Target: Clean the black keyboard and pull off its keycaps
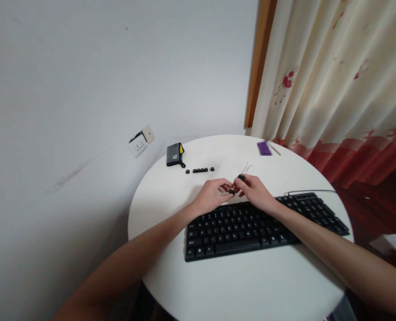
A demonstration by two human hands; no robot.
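My left hand (pixel 211 195) pinches a small black keycap (pixel 231 192) above the back edge of the black keyboard (pixel 238 226). Close beside it, my right hand (pixel 256 192) is closed around a keycap puller (pixel 241 177), whose black handle shows at the fingers and whose two thin wires point away from me. The fingertips of both hands nearly meet, and I cannot tell whether they touch. Behind my left hand, several loose black keycaps (pixel 200 170) lie in a row on the table.
The round white table (pixel 214 285) stands near a wall with a socket (pixel 138 145). At its back left sits a dark grey pouch (pixel 174 154); at the back right, a purple item (pixel 264 148) and a thin stick (pixel 275 149). A cable (pixel 313 191) runs behind the keyboard. A curtain (pixel 321 89) hangs beyond.
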